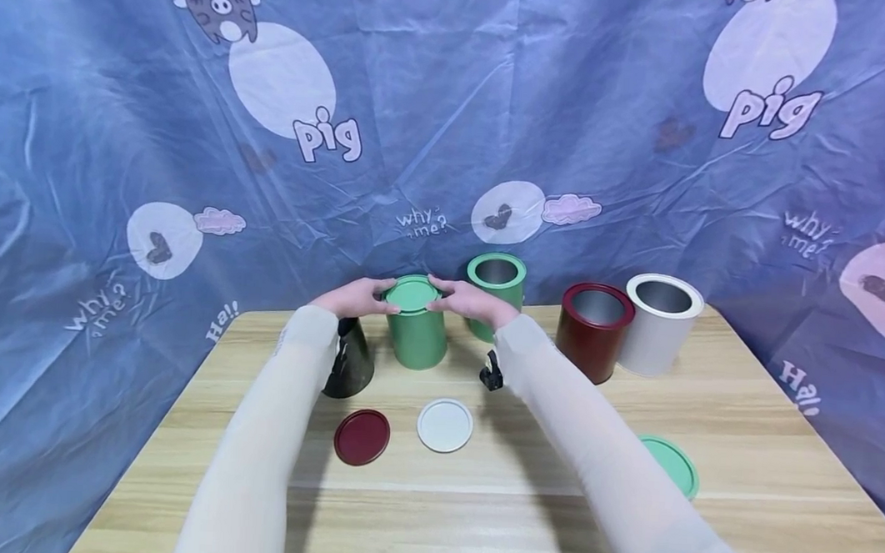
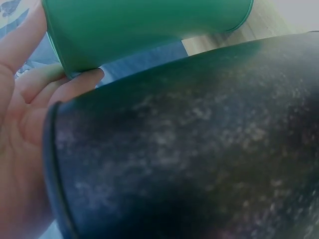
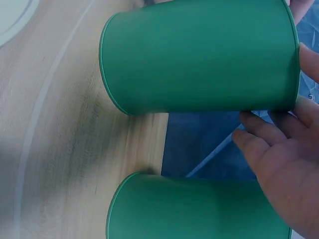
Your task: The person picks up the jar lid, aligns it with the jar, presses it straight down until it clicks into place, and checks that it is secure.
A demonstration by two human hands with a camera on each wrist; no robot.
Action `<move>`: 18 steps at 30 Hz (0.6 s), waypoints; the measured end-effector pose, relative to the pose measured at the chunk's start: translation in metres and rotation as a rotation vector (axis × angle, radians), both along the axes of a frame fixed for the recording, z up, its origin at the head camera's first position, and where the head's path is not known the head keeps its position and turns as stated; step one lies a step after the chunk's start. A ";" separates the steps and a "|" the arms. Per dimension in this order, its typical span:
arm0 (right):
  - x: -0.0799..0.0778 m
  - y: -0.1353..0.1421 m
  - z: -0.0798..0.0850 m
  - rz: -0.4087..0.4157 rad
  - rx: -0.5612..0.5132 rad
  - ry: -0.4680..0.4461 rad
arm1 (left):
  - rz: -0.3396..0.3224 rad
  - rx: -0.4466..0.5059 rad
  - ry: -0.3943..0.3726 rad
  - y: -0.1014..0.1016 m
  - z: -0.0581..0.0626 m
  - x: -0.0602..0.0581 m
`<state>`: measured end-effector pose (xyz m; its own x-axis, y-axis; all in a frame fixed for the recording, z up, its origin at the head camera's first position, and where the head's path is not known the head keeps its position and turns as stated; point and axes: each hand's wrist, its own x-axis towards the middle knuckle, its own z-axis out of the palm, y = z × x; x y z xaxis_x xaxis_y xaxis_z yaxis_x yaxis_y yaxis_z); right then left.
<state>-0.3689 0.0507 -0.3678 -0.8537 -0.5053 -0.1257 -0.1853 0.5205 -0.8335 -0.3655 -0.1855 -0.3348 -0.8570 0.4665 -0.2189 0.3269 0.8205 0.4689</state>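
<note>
A green can [image 1: 418, 342] stands near the back of the table with a green lid [image 1: 411, 293] over its top. My left hand [image 1: 359, 297] grips its upper rim from the left, thumb in front and fingers behind. From the right, my right hand [image 1: 473, 301] holds the same rim, thumb at the front edge, fingertips against the wall. In the left wrist view a speckled black can [image 2: 174, 139] fills the foreground, below my left palm. A second green can [image 1: 515, 297], open at the top, stands just behind my right hand.
A dark red can [image 1: 589, 347] and a white can [image 1: 653, 342], both open-topped, stand to the right. Flat on the wooden table [image 1: 437, 518] lie a dark red lid [image 1: 362, 437], a white lid [image 1: 445, 425] and another green lid [image 1: 671, 466]. A blue printed cloth [image 1: 419, 142] hangs behind.
</note>
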 end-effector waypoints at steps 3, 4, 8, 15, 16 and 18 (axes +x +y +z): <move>0.001 0.000 0.000 -0.015 -0.020 -0.007 | 0.009 0.024 -0.003 0.001 0.000 0.000; 0.002 0.000 -0.001 -0.023 -0.028 -0.010 | 0.008 0.027 0.001 0.001 0.001 0.000; 0.004 -0.002 -0.002 -0.046 -0.064 -0.022 | 0.034 0.033 0.011 0.001 0.001 0.000; 0.009 -0.004 -0.002 -0.094 -0.094 -0.044 | 0.078 0.051 -0.010 0.001 0.002 0.002; 0.009 -0.005 -0.001 -0.098 -0.094 -0.042 | 0.078 0.052 -0.010 0.001 0.002 0.002; 0.011 -0.006 0.000 -0.099 -0.101 -0.042 | 0.084 0.053 -0.014 0.000 0.003 0.002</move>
